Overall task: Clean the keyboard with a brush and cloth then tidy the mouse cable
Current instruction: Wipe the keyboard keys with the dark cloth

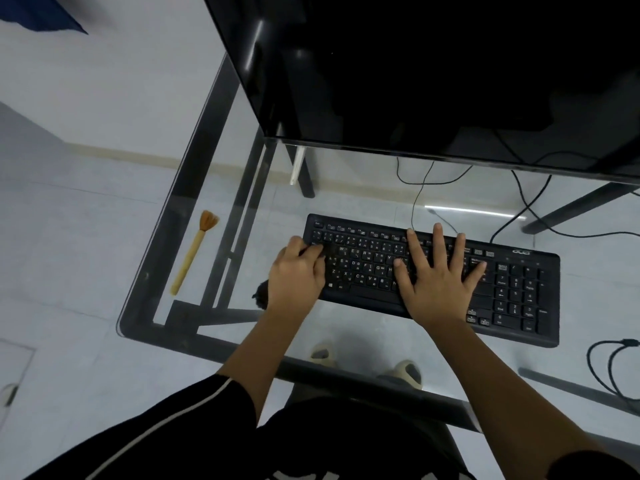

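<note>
Head view: glass desk (363, 199) over pale tiles (69, 254). Left hand (298, 275) grips a dark cloth (260, 293) on the black keyboard (512, 292); right hand (436, 282) lies flat there, fingers spread.

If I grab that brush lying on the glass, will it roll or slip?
The brush has a slim, round-looking handle, so it may roll if nudged sideways. It looks stiff and light. The glass desk is smooth, so it could slide.

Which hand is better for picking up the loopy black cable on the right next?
Right. The right hand lies open on the keyboard, nearer the cable. The left hand is farther off and seems to grip a dark cloth.
</note>
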